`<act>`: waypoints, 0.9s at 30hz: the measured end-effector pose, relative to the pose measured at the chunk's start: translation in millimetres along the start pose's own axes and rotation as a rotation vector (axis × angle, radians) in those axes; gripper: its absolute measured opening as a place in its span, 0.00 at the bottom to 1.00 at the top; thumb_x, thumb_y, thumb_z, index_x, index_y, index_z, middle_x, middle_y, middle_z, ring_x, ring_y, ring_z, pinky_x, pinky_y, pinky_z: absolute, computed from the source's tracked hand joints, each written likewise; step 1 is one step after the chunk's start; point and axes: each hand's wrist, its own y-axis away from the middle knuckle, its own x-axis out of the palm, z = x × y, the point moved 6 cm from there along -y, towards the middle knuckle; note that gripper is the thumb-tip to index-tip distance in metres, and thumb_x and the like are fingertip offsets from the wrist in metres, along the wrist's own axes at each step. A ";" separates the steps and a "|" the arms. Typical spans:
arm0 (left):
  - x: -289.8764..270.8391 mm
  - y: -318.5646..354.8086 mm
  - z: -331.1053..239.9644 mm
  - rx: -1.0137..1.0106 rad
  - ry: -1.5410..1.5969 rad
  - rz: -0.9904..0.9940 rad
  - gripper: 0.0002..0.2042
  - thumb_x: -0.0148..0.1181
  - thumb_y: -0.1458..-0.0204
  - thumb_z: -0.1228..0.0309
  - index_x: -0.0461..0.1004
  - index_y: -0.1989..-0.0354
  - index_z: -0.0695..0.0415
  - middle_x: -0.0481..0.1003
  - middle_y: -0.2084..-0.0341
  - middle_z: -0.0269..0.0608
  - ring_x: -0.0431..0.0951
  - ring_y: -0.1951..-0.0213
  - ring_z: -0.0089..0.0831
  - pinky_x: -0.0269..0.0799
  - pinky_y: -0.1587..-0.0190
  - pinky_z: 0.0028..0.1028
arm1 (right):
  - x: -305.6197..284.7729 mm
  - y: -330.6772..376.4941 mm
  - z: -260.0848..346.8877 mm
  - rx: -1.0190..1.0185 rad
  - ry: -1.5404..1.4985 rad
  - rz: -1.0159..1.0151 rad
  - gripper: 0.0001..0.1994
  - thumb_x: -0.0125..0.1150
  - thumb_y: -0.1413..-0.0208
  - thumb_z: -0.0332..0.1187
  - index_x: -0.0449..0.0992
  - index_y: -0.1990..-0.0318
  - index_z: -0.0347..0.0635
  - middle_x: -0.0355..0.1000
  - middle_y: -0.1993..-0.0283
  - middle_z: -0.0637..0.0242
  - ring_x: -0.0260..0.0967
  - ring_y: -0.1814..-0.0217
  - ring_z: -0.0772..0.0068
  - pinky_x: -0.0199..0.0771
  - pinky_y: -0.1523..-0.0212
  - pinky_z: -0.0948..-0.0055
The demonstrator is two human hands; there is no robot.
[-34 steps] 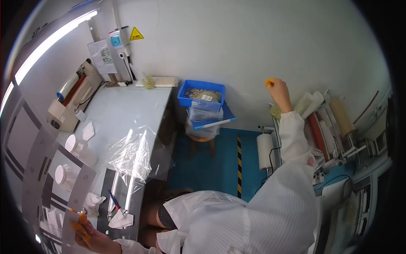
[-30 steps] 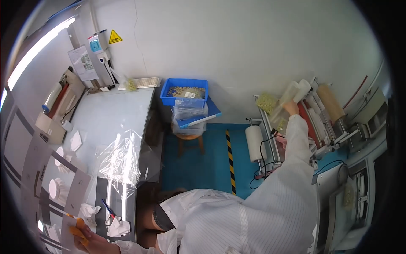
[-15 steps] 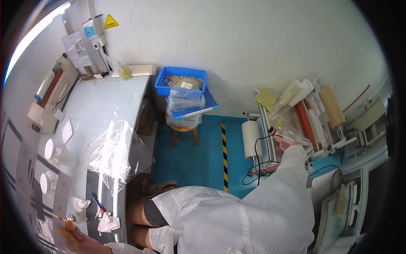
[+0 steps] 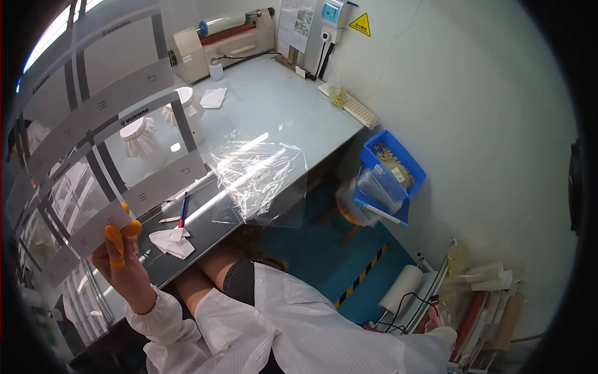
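My left hand [image 4: 123, 257], with orange finger cots on its fingertips, pinches the lower edge of a large clear sheet [image 4: 156, 190] printed with rows of grey frames. The sheet stands raised at the left, and the bench shows through it. Far off at the lower right, my right hand [image 4: 431, 321] is by a roller machine [image 4: 470, 324] with a red roller; its fingers are too small and partly hidden to make out. Near the left hand, a folded white cloth [image 4: 172, 243] and a blue and red pen [image 4: 184, 210] lie on the bench.
Crumpled clear film [image 4: 255, 184] overhangs the edge of the bench [image 4: 289, 100]. Two cloth-covered jars [image 4: 138, 134] and another roller machine [image 4: 215, 43] stand behind. A blue bin [image 4: 405, 153] of small pieces rests on a stool [image 4: 346, 215]. A white roll [image 4: 402, 288] and cables are at the right.
My view has swung left. My left hand has come up from the lower left corner with the printed sheet, which now shows more fully. My right hand remains by the roller machine.
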 end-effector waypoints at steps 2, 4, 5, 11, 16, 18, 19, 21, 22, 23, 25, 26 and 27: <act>2.3 -1.3 -2.0 -0.041 -0.050 -0.016 0.08 0.46 0.47 0.68 0.69 0.66 0.58 0.66 0.82 0.30 0.58 0.83 0.15 0.54 0.74 0.19 | 2.9 0.5 -4.1 0.011 -0.043 0.006 0.13 0.54 0.59 0.36 0.71 0.69 0.37 0.69 0.72 0.56 0.67 0.71 0.61 0.66 0.73 0.68; -0.4 -0.7 -2.5 -0.027 -0.038 -0.042 0.08 0.46 0.46 0.68 0.69 0.66 0.58 0.66 0.82 0.29 0.58 0.83 0.15 0.54 0.74 0.19 | -2.7 -1.4 -12.2 0.028 -0.081 0.001 0.12 0.54 0.59 0.37 0.71 0.69 0.37 0.69 0.72 0.57 0.67 0.72 0.62 0.66 0.74 0.68; 3.1 -4.8 -4.1 -0.014 -0.035 0.023 0.09 0.47 0.47 0.67 0.70 0.65 0.59 0.68 0.80 0.32 0.61 0.83 0.16 0.55 0.76 0.18 | -4.7 0.5 -19.2 0.043 -0.101 -0.002 0.12 0.54 0.59 0.37 0.71 0.69 0.37 0.69 0.73 0.57 0.67 0.72 0.62 0.66 0.74 0.68; 5.0 -6.9 -0.2 -0.001 -0.052 0.053 0.10 0.47 0.47 0.66 0.70 0.65 0.59 0.69 0.80 0.33 0.63 0.83 0.15 0.56 0.79 0.17 | -24.8 20.6 -68.1 0.150 -0.214 -0.034 0.11 0.53 0.58 0.37 0.71 0.71 0.38 0.68 0.74 0.58 0.67 0.74 0.64 0.66 0.76 0.69; 13.1 -6.6 1.0 -0.008 -0.020 0.065 0.09 0.47 0.47 0.65 0.70 0.67 0.57 0.69 0.80 0.33 0.63 0.83 0.15 0.57 0.78 0.17 | -49.2 47.2 -114.0 0.258 -0.309 -0.084 0.11 0.53 0.58 0.37 0.71 0.72 0.38 0.68 0.75 0.60 0.66 0.75 0.65 0.65 0.77 0.70; 6.4 -8.6 -1.6 0.021 -0.030 0.025 0.08 0.48 0.47 0.66 0.70 0.67 0.57 0.69 0.80 0.33 0.63 0.83 0.15 0.57 0.78 0.17 | -60.4 63.3 -136.4 0.309 -0.348 -0.109 0.10 0.53 0.58 0.37 0.71 0.72 0.38 0.68 0.76 0.60 0.66 0.76 0.65 0.65 0.78 0.70; -4.4 -7.6 1.9 0.025 -0.030 -0.052 0.08 0.48 0.47 0.66 0.70 0.67 0.57 0.69 0.79 0.33 0.63 0.83 0.15 0.57 0.77 0.16 | -65.8 71.8 -147.5 0.335 -0.368 -0.122 0.10 0.53 0.58 0.37 0.71 0.72 0.38 0.68 0.76 0.60 0.66 0.76 0.66 0.65 0.78 0.71; -4.8 -12.2 2.5 0.015 -0.015 0.008 0.08 0.48 0.47 0.66 0.70 0.67 0.57 0.69 0.78 0.33 0.63 0.83 0.15 0.57 0.77 0.16 | -75.4 89.6 -168.8 0.385 -0.410 -0.151 0.10 0.53 0.58 0.37 0.71 0.73 0.39 0.68 0.77 0.61 0.66 0.77 0.66 0.65 0.79 0.71; -2.0 -14.7 2.9 0.011 -0.009 0.054 0.08 0.48 0.47 0.66 0.70 0.67 0.57 0.70 0.78 0.34 0.63 0.82 0.15 0.57 0.77 0.16 | -79.6 98.4 -178.2 0.409 -0.433 -0.165 0.10 0.53 0.58 0.37 0.71 0.73 0.39 0.68 0.77 0.61 0.66 0.77 0.66 0.65 0.79 0.71; -0.5 -11.1 4.1 0.015 0.003 -0.043 0.08 0.48 0.47 0.67 0.69 0.67 0.58 0.69 0.77 0.34 0.62 0.82 0.15 0.56 0.77 0.16 | -82.4 104.7 -185.0 0.427 -0.457 -0.178 0.10 0.53 0.57 0.37 0.71 0.73 0.39 0.68 0.77 0.61 0.66 0.78 0.67 0.65 0.79 0.71; -5.9 -15.1 11.7 -0.007 0.019 0.045 0.08 0.47 0.47 0.67 0.69 0.67 0.58 0.69 0.77 0.34 0.62 0.82 0.15 0.57 0.77 0.17 | -86.9 116.1 -195.3 0.460 -0.507 -0.201 0.10 0.53 0.57 0.37 0.71 0.73 0.39 0.68 0.78 0.62 0.66 0.78 0.67 0.65 0.80 0.72; -4.9 -16.3 16.0 -0.031 0.030 0.125 0.08 0.47 0.47 0.67 0.68 0.66 0.58 0.68 0.77 0.35 0.62 0.81 0.16 0.57 0.76 0.18 | -90.2 120.5 -199.7 0.475 -0.530 -0.213 0.10 0.53 0.57 0.37 0.71 0.74 0.39 0.68 0.78 0.62 0.66 0.78 0.67 0.64 0.80 0.72; -2.0 -15.9 17.6 -0.031 0.035 0.128 0.08 0.47 0.47 0.67 0.68 0.66 0.58 0.68 0.77 0.35 0.62 0.81 0.16 0.57 0.76 0.18 | -93.2 124.5 -203.2 0.488 -0.553 -0.224 0.10 0.52 0.57 0.37 0.71 0.74 0.39 0.68 0.78 0.62 0.65 0.79 0.67 0.64 0.80 0.72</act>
